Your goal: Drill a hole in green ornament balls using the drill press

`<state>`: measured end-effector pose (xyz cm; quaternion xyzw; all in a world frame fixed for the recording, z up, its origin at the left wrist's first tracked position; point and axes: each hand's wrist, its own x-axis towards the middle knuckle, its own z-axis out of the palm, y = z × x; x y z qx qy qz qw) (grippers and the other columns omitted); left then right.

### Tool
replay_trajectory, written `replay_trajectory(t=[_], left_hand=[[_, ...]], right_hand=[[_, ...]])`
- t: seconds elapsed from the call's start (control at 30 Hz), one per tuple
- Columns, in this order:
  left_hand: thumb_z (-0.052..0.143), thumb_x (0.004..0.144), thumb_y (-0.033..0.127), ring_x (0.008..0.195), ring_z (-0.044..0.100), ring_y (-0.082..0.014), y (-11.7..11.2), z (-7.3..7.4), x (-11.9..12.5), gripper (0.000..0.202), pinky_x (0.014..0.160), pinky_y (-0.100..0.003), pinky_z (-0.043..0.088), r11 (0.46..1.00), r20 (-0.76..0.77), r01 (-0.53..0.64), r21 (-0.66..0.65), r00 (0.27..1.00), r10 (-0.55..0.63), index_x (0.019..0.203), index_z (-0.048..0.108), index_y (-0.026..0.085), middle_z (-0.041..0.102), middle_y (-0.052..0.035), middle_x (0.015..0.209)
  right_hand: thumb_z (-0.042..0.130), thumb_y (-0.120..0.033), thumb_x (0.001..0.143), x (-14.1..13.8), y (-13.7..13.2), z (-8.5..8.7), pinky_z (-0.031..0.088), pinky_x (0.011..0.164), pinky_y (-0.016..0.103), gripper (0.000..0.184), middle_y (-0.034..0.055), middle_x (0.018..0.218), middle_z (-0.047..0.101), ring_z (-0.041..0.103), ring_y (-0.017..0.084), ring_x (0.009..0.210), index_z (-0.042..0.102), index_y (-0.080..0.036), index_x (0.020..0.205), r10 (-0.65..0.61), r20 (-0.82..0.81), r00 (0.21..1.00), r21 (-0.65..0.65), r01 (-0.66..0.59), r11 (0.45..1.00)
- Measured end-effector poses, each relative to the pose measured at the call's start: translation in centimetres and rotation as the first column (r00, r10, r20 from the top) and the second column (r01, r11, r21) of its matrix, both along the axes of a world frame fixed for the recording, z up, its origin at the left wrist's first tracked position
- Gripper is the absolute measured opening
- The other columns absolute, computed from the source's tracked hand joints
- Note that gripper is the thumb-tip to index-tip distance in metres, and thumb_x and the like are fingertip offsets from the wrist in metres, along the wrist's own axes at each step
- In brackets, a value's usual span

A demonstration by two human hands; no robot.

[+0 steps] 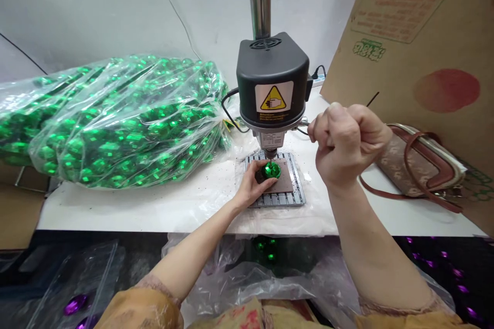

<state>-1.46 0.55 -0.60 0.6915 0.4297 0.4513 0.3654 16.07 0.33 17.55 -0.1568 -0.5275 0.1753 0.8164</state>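
Note:
My left hand (pixel 253 183) pinches a shiny green faceted ball (pixel 271 169) between thumb and fingers. The ball rests on a brown square board (pixel 284 181) over the slotted metal base (pixel 297 196) of a small drill press (pixel 273 82). Its chuck (pixel 271 154) is right above the ball, with the thin bit reaching down to the ball's top; how deep it goes I cannot tell. Raised at the right of the machine, my right hand (pixel 343 139) is closed in a fist around the press's feed lever (pixel 303 124), most of which the fingers hide.
A large clear bag of green balls (pixel 116 123) lies left on the white table (pixel 135 213). A cardboard box (pixel 405 56) and a brown handbag (pixel 420 164) stand at the right. Below the front edge are clear plastic sheeting (pixel 231 288), green balls (pixel 266 249) and purple balls (pixel 75 304).

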Motion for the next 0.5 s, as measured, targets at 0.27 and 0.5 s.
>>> replay_trajectory(t=[0.27, 0.5], left_hand=[[0.080, 0.084, 0.046, 0.119, 0.059, -0.0293, 0.0, 0.1, 0.0, 0.050, 0.107, -0.048, 0.045, 1.000, -0.013, 0.012, 0.008, 1.000, -0.012, 0.124, 0.060, 0.023, 0.065, -0.0086, 0.118], [0.081, 0.084, 0.046, 0.122, 0.059, -0.0291, 0.0, -0.2, -0.1, 0.052, 0.110, -0.048, 0.044, 1.000, 0.008, 0.022, 0.003, 1.000, -0.022, 0.126, 0.059, 0.024, 0.065, -0.0089, 0.121]], right_hand=[[0.061, -0.023, 0.091, 0.3, 0.0, -1.4, 0.027, 0.041, 0.027, 0.051, -0.0068, 0.045, 0.026, 0.029, 0.005, 0.040, 0.025, -0.019, 0.055, -0.014, 0.043, 0.999, 0.078, 0.011, 0.997], [0.062, -0.019, 0.088, 0.3, 0.1, -2.5, 0.027, 0.042, 0.024, 0.051, -0.0069, 0.046, 0.027, 0.028, 0.003, 0.041, 0.023, -0.018, 0.055, -0.037, 0.033, 0.999, 0.129, 0.032, 0.991]])
